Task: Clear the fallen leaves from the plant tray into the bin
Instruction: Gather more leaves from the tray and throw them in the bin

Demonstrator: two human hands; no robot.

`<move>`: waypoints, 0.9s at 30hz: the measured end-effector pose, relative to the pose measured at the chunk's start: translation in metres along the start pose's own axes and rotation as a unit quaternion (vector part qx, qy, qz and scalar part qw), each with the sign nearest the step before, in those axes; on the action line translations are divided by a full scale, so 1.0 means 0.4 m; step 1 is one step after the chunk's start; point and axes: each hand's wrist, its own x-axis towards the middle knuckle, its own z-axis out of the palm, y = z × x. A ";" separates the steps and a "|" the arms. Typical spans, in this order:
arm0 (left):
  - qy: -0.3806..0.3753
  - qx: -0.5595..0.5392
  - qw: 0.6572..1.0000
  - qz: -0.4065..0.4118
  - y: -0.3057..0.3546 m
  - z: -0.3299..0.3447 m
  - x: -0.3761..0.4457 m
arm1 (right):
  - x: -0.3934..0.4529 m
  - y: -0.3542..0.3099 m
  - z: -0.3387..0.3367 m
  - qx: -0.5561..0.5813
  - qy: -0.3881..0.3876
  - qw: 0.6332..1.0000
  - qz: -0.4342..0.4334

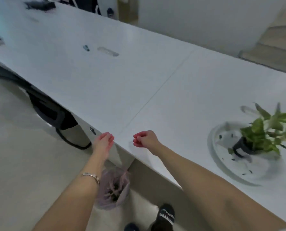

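A round white plant tray (222, 157) lies on the white table (155, 80) at the right. It holds a small dark pot (242, 147) with a green leafy plant (267, 130). Several small dark leaf bits (246, 172) are scattered on the tray. On the floor under the table edge stands a bin (113, 189) lined with a pale plastic bag, dark leaf scraps inside. My left hand (103, 142) is cupped, fingers apart, at the table edge above the bin. My right hand (144, 139) hovers over the table just right of it, fingers bunched together; nothing held is discernible.
A black office chair (55, 114) is tucked under the table at the left. Small items (86, 48) and a cable slot (108, 51) lie on the far part of the table. My slippered feet (165, 215) stand beside the bin.
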 end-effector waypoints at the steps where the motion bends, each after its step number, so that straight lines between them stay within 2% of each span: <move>1: -0.013 0.033 0.999 0.001 0.018 0.035 -0.024 | -0.014 -0.005 -0.042 0.002 0.012 1.000 -0.013; 2: -0.018 0.028 0.999 0.013 0.023 0.039 -0.022 | -0.019 -0.016 -0.046 -0.013 0.020 1.000 -0.017; 3: -0.092 0.078 0.993 0.017 -0.006 0.180 -0.093 | -0.091 0.008 -0.191 0.010 0.087 0.996 -0.025; 5: -0.126 0.102 0.987 0.019 -0.020 0.240 -0.125 | -0.116 0.022 -0.250 0.005 0.106 0.994 -0.030; 6: -0.178 0.140 0.974 0.027 -0.072 0.360 -0.179 | -0.187 0.053 -0.365 0.019 0.151 0.988 -0.029; 8: -0.205 0.177 0.962 0.028 -0.102 0.429 -0.209 | -0.219 0.079 -0.429 -0.008 0.180 0.983 -0.033; 9: -0.242 0.217 0.945 0.034 -0.163 0.529 -0.270 | -0.278 0.131 -0.532 -0.007 0.220 0.975 -0.032; 12: -0.287 0.318 0.901 0.064 -0.309 0.708 -0.377 | -0.373 0.260 -0.726 -0.052 0.275 0.960 -0.014; 16: -0.321 0.422 0.839 0.121 -0.444 0.844 -0.440 | -0.456 0.391 -0.875 -0.155 0.313 0.937 0.017; 18: -0.330 0.488 0.788 0.177 -0.476 0.876 -0.450 | -0.484 0.435 -0.906 -0.202 0.333 0.921 0.024; 21: -0.341 0.577 0.697 0.257 -0.515 0.938 -0.451 | -0.493 0.488 -0.943 -0.221 0.324 0.920 0.012; 24: -0.376 0.652 0.581 0.310 -0.541 1.001 -0.429 | -0.471 0.503 -0.941 -0.279 0.278 0.919 -0.027; 27: -0.426 0.686 0.480 0.342 -0.570 1.076 -0.384 | -0.415 0.489 -0.917 -0.382 0.190 0.901 -0.082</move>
